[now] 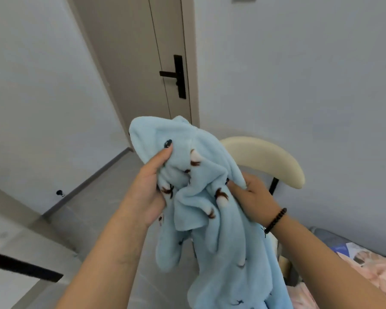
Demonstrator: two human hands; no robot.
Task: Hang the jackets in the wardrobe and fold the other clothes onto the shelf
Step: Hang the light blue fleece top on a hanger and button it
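Observation:
A light blue fleece garment [212, 219] with small brown and white figures hangs bunched in front of me, its lower part trailing down past the bottom edge. My left hand [153, 188] grips its upper left folds, thumb pressed onto the fabric. My right hand [252, 197], with a dark bead bracelet at the wrist, holds the right side, fingers buried in the cloth. No wardrobe or shelf is in view.
A cream chair back [267, 159] stands just behind the garment. A beige door [143, 63] with a black handle is ahead. Pink bedding [370, 277] lies at lower right. A dark bar [25, 266] crosses the lower left over a grey floor.

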